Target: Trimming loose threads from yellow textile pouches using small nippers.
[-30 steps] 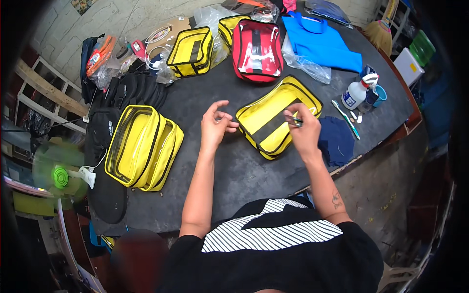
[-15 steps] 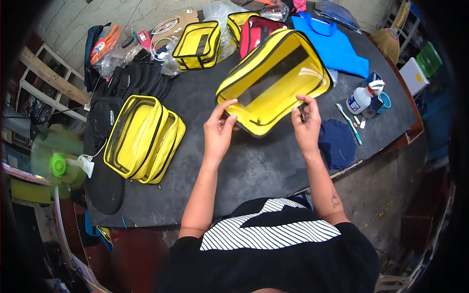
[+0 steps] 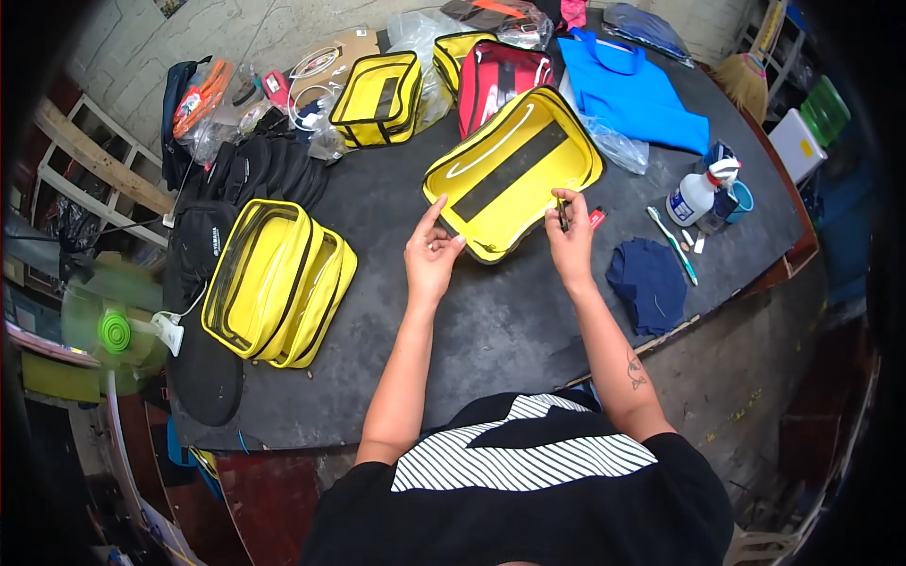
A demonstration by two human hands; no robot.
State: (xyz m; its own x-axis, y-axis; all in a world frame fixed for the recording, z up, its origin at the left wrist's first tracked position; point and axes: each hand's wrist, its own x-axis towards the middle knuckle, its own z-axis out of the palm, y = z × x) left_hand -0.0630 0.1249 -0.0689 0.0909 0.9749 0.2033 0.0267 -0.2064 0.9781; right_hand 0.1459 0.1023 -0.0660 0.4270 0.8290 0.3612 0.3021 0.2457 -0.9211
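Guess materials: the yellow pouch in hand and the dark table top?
Yellow pouch: likely glossy vinyl or coated fabric, since it shines, with black piping; both hands hold its near edge. Table top: matte dark sheet, scuffed grey; rubber or painted board, cannot tell.

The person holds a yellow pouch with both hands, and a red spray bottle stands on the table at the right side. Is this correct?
Not quite. The head view shows the spray bottle is white, not red. The rest stands: left hand and right hand hold the yellow pouch.
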